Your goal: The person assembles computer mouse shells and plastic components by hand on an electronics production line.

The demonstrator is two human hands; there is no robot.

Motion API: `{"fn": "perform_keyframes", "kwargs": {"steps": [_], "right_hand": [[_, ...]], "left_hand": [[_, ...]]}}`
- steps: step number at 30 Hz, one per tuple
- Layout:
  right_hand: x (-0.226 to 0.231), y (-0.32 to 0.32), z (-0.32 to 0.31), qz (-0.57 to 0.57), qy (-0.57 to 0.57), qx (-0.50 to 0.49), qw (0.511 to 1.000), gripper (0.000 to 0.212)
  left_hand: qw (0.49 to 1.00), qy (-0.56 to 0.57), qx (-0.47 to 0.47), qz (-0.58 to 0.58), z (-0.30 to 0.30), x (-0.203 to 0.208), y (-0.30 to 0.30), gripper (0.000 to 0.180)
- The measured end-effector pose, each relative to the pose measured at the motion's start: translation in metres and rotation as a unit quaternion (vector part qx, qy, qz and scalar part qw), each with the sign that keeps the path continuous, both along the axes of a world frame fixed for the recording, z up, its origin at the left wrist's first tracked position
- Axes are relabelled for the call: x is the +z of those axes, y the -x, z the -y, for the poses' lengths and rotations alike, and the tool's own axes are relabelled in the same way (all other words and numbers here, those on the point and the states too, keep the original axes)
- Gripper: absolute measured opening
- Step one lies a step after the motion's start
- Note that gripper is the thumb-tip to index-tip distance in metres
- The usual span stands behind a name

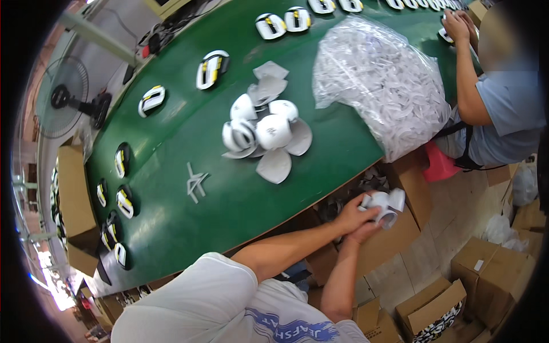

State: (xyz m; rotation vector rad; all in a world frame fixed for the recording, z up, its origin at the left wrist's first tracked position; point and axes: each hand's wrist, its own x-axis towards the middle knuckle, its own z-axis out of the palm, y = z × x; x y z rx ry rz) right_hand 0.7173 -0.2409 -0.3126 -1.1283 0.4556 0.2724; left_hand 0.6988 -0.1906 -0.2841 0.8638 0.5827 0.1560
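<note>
Just beyond the near edge of the green worktop, we hold several glossy white pieces over an open cardboard box. Our left grip is clamped on the pieces from the left, while our right grip closes around them from below. On the worktop before us lies a pile of curved white shells, with a few pale strips to its left and a clear plastic bag bulging with small white parts to its right. White, black and yellow assemblies dot the left side and far edge; at right sits a co-worker in light blue.
</note>
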Motion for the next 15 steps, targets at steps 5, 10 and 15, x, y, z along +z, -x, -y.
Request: {"fn": "perform_keyframes", "kwargs": {"steps": [5,10,15], "right_hand": [[0.069,0.009,0.067,-0.036,-0.164,0.064,0.984,0.053],[0.151,0.048,0.007,-0.08,-0.337,0.147,0.926,0.053],[0.241,0.103,-0.103,-0.127,-0.483,0.223,0.837,0.053]], "left_hand": [[0.922,-0.329,0.02,0.202,0.007,0.153,0.019,0.059],[0.859,-0.403,0.115,0.295,-0.044,0.257,0.075,0.064],[0.87,-0.381,0.234,0.206,-0.104,0.302,0.161,0.057]]}}
